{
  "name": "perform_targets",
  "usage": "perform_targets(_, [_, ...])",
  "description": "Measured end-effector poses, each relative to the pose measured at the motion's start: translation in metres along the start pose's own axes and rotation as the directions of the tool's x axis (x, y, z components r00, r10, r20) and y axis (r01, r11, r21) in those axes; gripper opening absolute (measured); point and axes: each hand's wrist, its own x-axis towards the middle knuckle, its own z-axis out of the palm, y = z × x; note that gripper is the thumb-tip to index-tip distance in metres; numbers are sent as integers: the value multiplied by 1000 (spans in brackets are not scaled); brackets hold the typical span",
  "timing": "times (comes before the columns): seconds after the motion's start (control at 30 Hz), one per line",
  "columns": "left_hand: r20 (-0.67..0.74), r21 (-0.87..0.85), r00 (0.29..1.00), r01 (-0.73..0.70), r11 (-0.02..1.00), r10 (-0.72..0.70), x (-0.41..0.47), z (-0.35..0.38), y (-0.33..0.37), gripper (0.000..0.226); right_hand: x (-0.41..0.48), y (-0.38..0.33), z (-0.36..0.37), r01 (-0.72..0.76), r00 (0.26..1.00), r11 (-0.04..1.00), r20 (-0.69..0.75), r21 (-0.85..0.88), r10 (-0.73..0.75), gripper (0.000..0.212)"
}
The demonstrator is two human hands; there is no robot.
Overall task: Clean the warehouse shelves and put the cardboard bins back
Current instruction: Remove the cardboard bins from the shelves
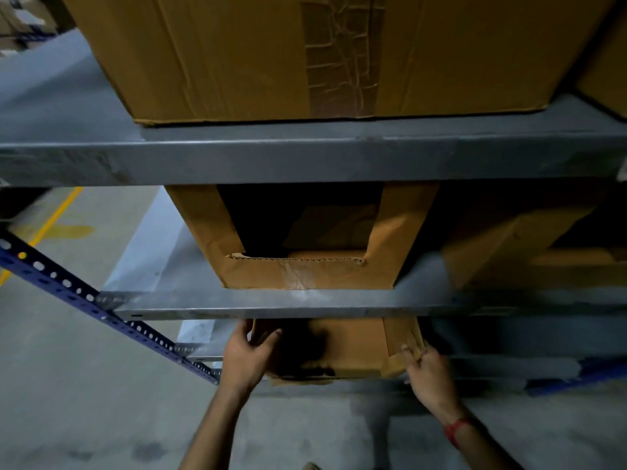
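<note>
Nothing to read here: the taped box [305,56] up top, the cut-open bin [305,274] in the middle and the bottom bin [354,347] all show plain brown card. The grey shelf edges [305,161] and the blue upright [68,290] carry no legible lettering. On the floor [101,418] a yellow line [51,222] runs past a yellow blotch, too blurred to make out.

Dim, warm cast overall. Brightest patch is the floor [68,351] at left. The middle box [305,276] opening goes near black. Deep shadow under the lower shelf [305,305] falls on the bottom box [356,347]. Right side smeared by motion blur. Left hand [244,354] and right hand [429,374] soft. Shelf edges bow toward frame corners.
</note>
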Motion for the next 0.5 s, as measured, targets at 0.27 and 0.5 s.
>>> perform_targets(0.27, [114, 489, 981, 81, 868, -155, 25, -8, 11, 48, -44, 60, -11, 101, 994, 983, -26, -156, -106, 108])
perform_targets(0.5, [105, 728, 988, 0, 685, -112, 24, -1, 0, 37, -90, 27, -37, -6, 987, 988, 159, 156, -19, 53])
